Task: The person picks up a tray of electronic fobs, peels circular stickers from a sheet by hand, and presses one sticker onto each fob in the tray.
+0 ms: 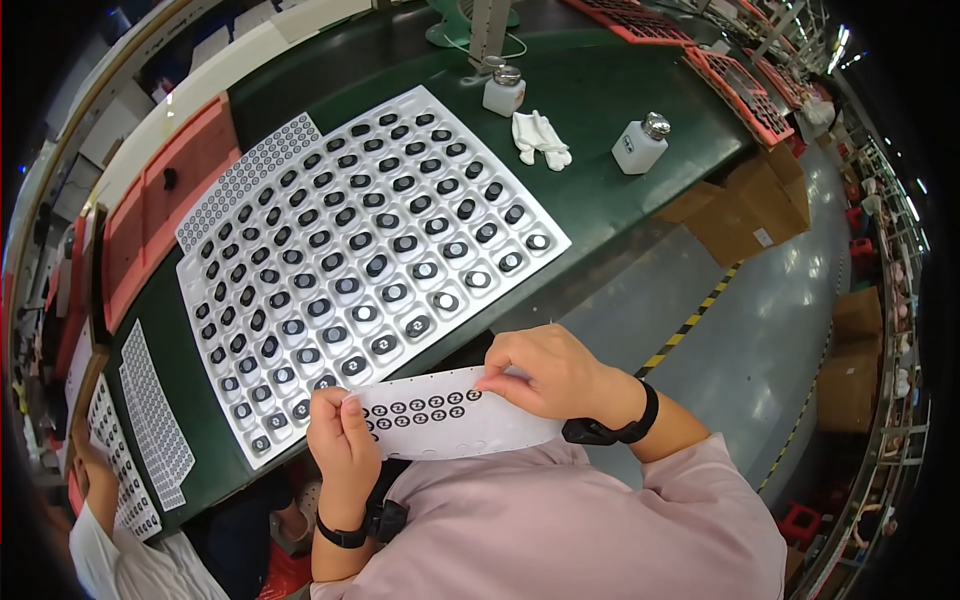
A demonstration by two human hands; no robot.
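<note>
Right now, through the head camera, I have both hands on a white sheet (465, 436) that sits toward seven o'clock from the middle of my view, just off the near edge of the green counter (590, 205). The left hand (343, 440) is closed on the sheet's left end, thumb laid over the front; the right hand (540, 372) is pinched nearly closed at its upper right, thumb and forefinger meeting beside the last mark of the top row. I see two rows of round black marks (437, 402) on it, and the left thumb hides part of that end. At eleven o'clock from the sheet, I see a big white tray (557, 243) on the counter, its pockets carrying black oval pieces (405, 243), some with pale centres. A printed sheet (157, 425) lies at nine o'clock. Toward one o'clock I make out white gloves (541, 139) and a white bottle (640, 150) with a metal top, and at two o'clock, an open cardboard box (750, 212). Another person's arm (99, 490) reaches in between eight and nine.
</note>
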